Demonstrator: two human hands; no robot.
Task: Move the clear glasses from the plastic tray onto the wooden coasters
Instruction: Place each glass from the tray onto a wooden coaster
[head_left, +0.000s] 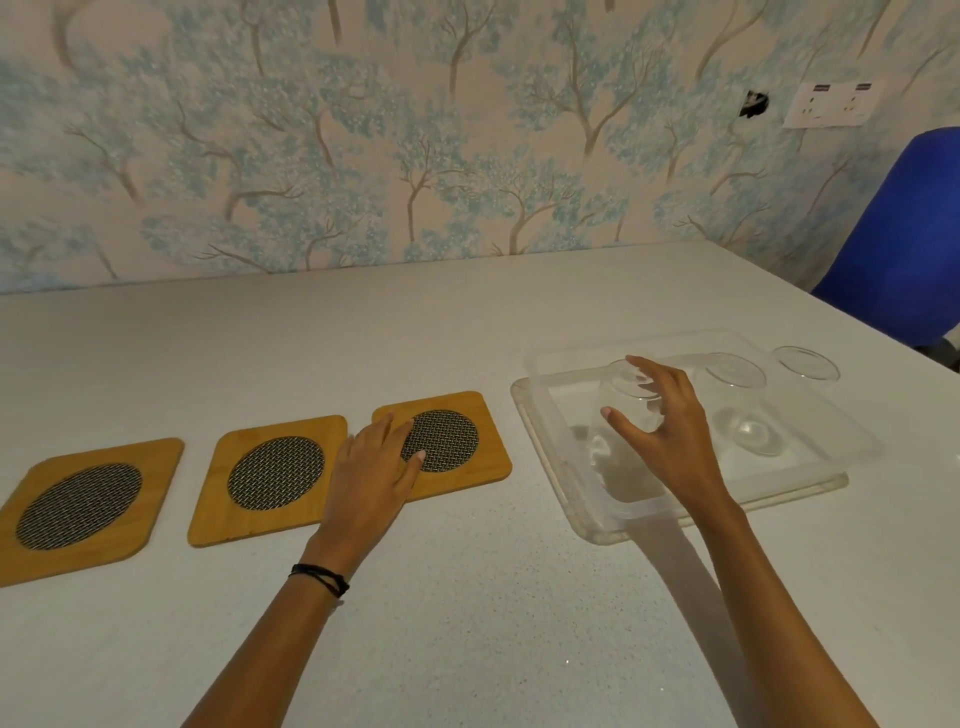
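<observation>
Nearest me, my left hand (375, 470) lies flat, fingers spread, across the near corner of the right coaster (447, 444) at about 11 o'clock. My right hand (662, 421), at 1 o'clock, wraps around the nearest glass (621, 415) in the plastic tray (587, 509), apparently gripping it. Two more glasses (740, 405) stand beyond.
</observation>
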